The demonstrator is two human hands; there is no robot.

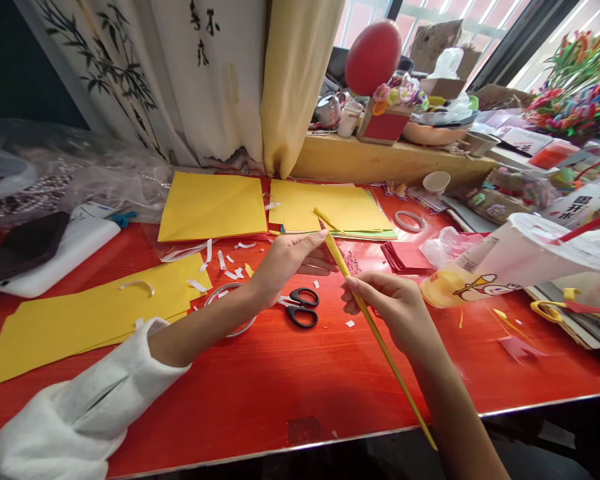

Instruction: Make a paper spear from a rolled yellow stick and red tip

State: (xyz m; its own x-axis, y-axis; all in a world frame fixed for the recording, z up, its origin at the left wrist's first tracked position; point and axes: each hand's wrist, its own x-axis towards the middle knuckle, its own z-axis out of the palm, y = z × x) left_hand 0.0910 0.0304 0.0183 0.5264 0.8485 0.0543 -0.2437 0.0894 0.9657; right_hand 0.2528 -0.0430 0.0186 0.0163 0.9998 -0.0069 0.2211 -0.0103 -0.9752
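Observation:
A long, thin yellow rolled-paper stick (389,353) slants between my hands, its wider end up and its narrow end past the table's front edge. My right hand (387,303) is closed round its upper part, thumb on top. At the wider end, my left hand (293,260) pinches the paper near its tip between thumb and fingers. Black-handled scissors (303,308) lie below and between the hands, their blades partly hidden. Under my left forearm is a roll of tape (233,325), partly covered. A small yellow paper piece (329,219) rests just beyond the stick's tip.
Yellow sheets (213,207) and a second stack (330,207) lie at the back. Cut yellow strips (95,307) are at left, with white scraps around. At right stand a large drink cup (515,260) and red paper pieces (405,257). A phone (27,247) lies far left.

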